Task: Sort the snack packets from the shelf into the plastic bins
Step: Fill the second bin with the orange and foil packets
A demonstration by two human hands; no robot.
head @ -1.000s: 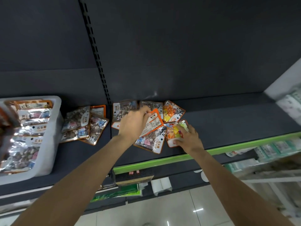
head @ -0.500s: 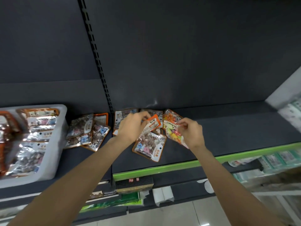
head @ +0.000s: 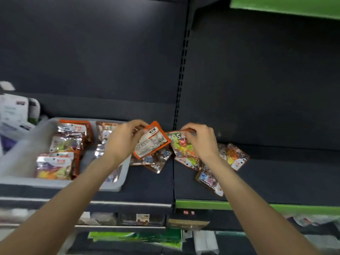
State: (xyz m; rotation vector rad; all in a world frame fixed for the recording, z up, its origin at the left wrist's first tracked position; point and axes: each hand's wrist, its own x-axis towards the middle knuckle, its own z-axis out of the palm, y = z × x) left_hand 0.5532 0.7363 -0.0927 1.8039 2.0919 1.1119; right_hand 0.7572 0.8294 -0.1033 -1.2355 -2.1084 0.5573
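Pinching an orange packet [head: 151,142] tilted up-right, the left hand [head: 122,142] mirrors the right hand [head: 199,142], apparently gripping a yellow-green packet [head: 181,147].

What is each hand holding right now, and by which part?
Left hand pinches the orange packet by its top edge; right hand pinches the colourful candy packet by its top edge.

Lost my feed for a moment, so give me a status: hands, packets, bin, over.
Left hand grips orange-backed packet, label side showing. Right hand pinches colourful candy packet. Plastic bin at left, part filled. More packets loose on shelf; nothing blocking.
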